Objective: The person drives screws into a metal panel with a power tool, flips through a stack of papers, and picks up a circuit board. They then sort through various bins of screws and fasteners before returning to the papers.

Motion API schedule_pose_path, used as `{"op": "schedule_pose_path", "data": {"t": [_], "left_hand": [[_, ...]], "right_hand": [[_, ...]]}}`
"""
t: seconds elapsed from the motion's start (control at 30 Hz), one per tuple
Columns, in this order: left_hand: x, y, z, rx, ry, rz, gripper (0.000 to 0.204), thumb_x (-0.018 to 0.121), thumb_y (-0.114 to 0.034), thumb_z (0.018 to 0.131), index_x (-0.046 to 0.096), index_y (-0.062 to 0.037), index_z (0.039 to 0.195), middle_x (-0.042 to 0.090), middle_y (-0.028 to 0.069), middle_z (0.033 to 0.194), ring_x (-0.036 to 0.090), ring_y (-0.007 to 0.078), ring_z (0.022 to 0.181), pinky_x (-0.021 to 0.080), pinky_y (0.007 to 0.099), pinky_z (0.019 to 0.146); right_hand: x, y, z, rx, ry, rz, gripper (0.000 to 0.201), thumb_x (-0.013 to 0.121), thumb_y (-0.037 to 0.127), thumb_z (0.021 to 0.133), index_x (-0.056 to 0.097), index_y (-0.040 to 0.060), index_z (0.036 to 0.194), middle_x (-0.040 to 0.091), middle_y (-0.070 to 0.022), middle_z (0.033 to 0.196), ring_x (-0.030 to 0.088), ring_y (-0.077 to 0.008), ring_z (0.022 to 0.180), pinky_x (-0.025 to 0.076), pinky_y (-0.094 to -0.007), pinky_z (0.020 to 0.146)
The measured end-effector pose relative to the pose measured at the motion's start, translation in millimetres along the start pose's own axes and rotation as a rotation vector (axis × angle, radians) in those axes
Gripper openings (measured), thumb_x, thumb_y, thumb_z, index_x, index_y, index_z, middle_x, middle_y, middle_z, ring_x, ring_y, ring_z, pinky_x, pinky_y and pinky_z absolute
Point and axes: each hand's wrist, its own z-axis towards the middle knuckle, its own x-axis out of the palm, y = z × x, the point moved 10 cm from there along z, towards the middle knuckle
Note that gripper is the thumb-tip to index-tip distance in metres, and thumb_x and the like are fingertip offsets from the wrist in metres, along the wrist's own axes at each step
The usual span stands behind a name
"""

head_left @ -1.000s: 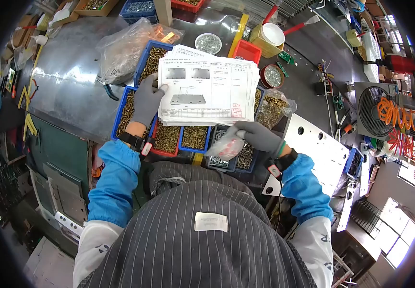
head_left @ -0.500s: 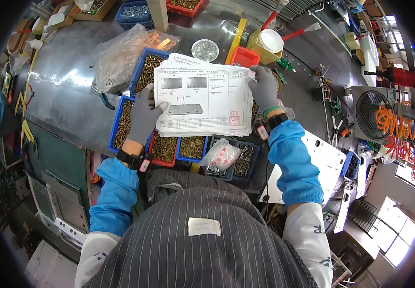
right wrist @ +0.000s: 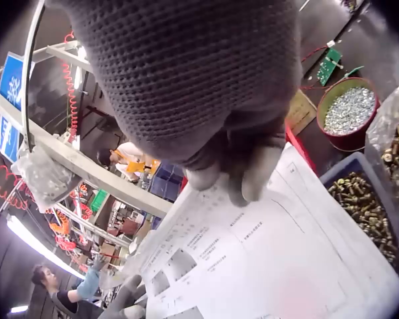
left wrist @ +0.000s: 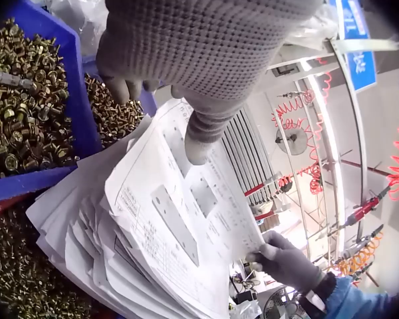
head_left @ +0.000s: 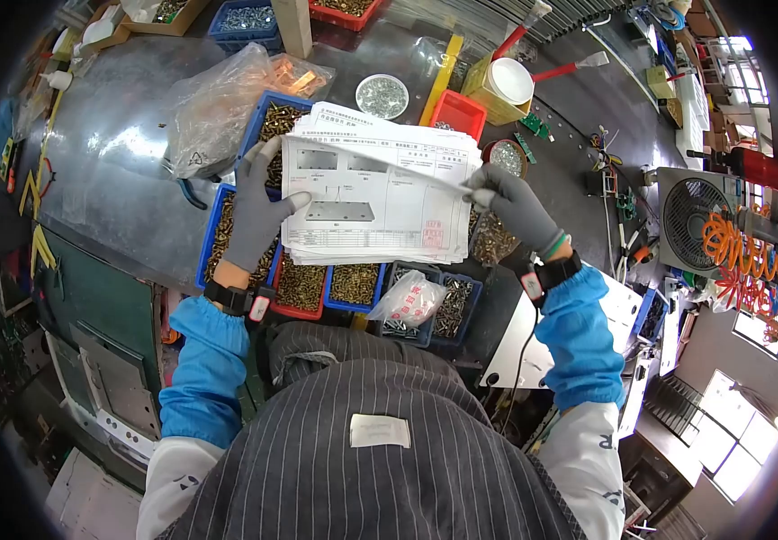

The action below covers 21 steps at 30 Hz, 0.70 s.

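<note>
A stack of printed papers (head_left: 362, 236) lies across several parts bins. Its left edge is held by my gloved left hand (head_left: 261, 211), whose thumb lies on the top page in the left wrist view, with the other fingers beyond the edge. My gloved right hand (head_left: 519, 209) pinches the right edge of the top sheet (right wrist: 279, 246). That sheet bows upward, apart from the pages beneath it. In front of the stack, a clear plastic bag with red print (head_left: 409, 301) lies on a bin of small metal parts.
Blue bins (head_left: 353, 283) and a red bin (head_left: 299, 286) of brass-coloured screws sit under and before the papers. Behind them are a round dish (head_left: 382, 96), a red tray (head_left: 459, 113) and a crumpled plastic bag (head_left: 218, 103). A white panel (head_left: 519, 346) lies at right.
My right hand has let go of the printed plastic bag, moved up to the papers' right edge, and raised the top sheet there. My left hand stays at the left edge.
</note>
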Motion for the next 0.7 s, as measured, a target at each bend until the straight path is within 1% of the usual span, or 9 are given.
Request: {"op": "schedule_pose_path", "data": {"t": [0.17,0.2,0.3,0.33,0.4,0.43,0.5,0.57,0.7], "left_hand": [[-10,-11,1,0.072,-0.027,-0.001,0.088,0.084,-0.025,0.070,0.042,-0.0150,0.147,0.038,0.0165,0.147,0.040,0.0344,0.136,0.036,0.0437,0.113],[-9,-15,1,0.067,-0.031,-0.011,0.066,0.083,-0.019,0.071,0.059,-0.0130,0.132,0.042,0.0149,0.147,0.038,0.0352,0.138,0.036,0.0439,0.113],[2,-13,-5,0.257,0.107,0.131,0.039,0.081,-0.014,0.072,0.070,-0.0094,0.109,0.048,0.0129,0.145,0.038,0.0353,0.139,0.035,0.0446,0.114],[-1,-19,-6,0.152,0.122,-0.068,0.020,0.078,-0.011,0.074,0.069,-0.0048,0.091,0.058,0.0111,0.137,0.043,0.0358,0.136,0.033,0.0454,0.115],[-1,-23,-12,0.143,0.193,-0.100,0.020,0.077,-0.010,0.074,0.068,-0.0042,0.091,0.060,0.0109,0.133,0.047,0.0365,0.133,0.033,0.0454,0.115],[2,-25,-17,0.135,0.263,-0.135,0.020,0.076,-0.008,0.074,0.067,-0.0037,0.091,0.063,0.0107,0.129,0.051,0.0371,0.129,0.033,0.0454,0.114],[-5,-46,-22,0.161,0.264,-0.135,0.016,0.073,-0.007,0.076,0.064,-0.0027,0.089,0.067,0.0114,0.119,0.059,0.0341,0.119,0.038,0.0433,0.110],[3,-39,-34,-0.075,0.394,-0.466,0.014,0.070,-0.009,0.078,0.062,-0.0023,0.088,0.067,0.0129,0.116,0.061,0.0282,0.112,0.043,0.0406,0.104],[12,-36,-54,-0.123,0.535,-0.634,0.017,0.073,-0.010,0.077,0.058,-0.0018,0.083,0.068,0.0135,0.109,0.062,0.0252,0.109,0.046,0.0367,0.098]], "right_hand": [[1,10,-22,-0.019,0.152,-0.009,0.014,0.057,0.004,0.095,0.061,0.0004,0.109,0.066,-0.0051,0.106,0.061,-0.0116,0.098,0.049,-0.0283,0.089],[3,11,-22,-0.015,0.231,0.007,0.015,0.058,0.005,0.096,0.062,0.0005,0.109,0.067,-0.0055,0.106,0.061,-0.0120,0.100,0.049,-0.0286,0.090],[1,17,-15,0.020,0.319,0.058,0.019,0.061,0.010,0.096,0.063,0.0006,0.112,0.067,-0.0053,0.104,0.062,-0.0118,0.098,0.050,-0.0279,0.087],[-19,6,-5,0.102,0.169,0.081,0.020,0.062,0.012,0.096,0.064,0.0006,0.112,0.067,-0.0044,0.103,0.062,-0.0107,0.094,0.050,-0.0278,0.083],[-52,-16,20,0.118,-0.127,0.063,0.027,0.068,0.017,0.092,0.065,0.0020,0.114,0.066,-0.0020,0.101,0.059,-0.0086,0.079,0.049,-0.0273,0.071],[-51,-22,29,0.118,-0.124,0.064,0.027,0.068,0.017,0.092,0.065,0.0020,0.114,0.066,-0.0020,0.101,0.059,-0.0086,0.079,0.049,-0.0273,0.071],[-63,6,37,-0.121,-0.375,-0.536,0.029,0.075,0.018,0.083,0.068,0.0098,0.110,0.066,-0.0046,0.095,0.063,-0.0174,0.079,0.051,-0.0302,0.072],[-57,8,47,-0.084,-0.388,-0.553,0.032,0.077,0.018,0.078,0.069,0.0128,0.109,0.063,-0.0077,0.097,0.064,-0.0228,0.080,0.051,-0.0338,0.074],[-47,7,60,-0.031,-0.384,-0.733,0.031,0.080,0.019,0.075,0.069,0.0115,0.102,0.061,-0.0089,0.106,0.063,-0.0280,0.092,0.050,-0.0406,0.080]]}}
